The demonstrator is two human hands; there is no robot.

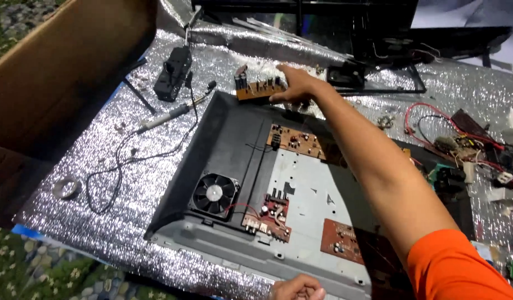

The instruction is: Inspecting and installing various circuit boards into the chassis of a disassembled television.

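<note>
Silver foil sheeting covers the work surface, with an opened black chassis (228,144) lying on it. Just beyond the chassis's far edge, the right hand (297,84) pinches a small brown circuit board (257,89), long axis running leftward from the fingers. The left hand (297,289), loosely curled and holding nothing, rests at the near edge, well apart.

1 open brown cardboard box (56,78) at top-left, on silver foil sheet (128,183); no labels/signs/screens.

Left hand (297,289): cut off by bottom edge, grip unreadable. Cardboard box (56,72): cropped at left edge. Parts at foil sheet's (128,183) right edge: blurred, indistinct.
</note>
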